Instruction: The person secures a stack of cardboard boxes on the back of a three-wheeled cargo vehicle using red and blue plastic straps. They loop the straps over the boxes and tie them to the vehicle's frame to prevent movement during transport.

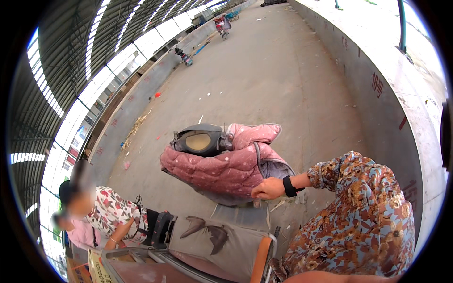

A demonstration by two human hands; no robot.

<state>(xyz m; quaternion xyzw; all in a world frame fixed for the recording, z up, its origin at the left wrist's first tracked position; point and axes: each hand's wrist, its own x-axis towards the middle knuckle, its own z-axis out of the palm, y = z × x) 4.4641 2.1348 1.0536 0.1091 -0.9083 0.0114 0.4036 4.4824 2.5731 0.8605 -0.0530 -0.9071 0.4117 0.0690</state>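
R hand grips pink quilted cover edge; floor open ahead.

Probably an open market hall: metal roof, bare concrete floor, low concrete counters.

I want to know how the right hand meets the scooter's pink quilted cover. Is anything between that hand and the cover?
Nothing visible does. The right hand, with a black wristband, rests directly on the lower edge of the pink quilted cover draped over the scooter's front. The left hand is not in view.
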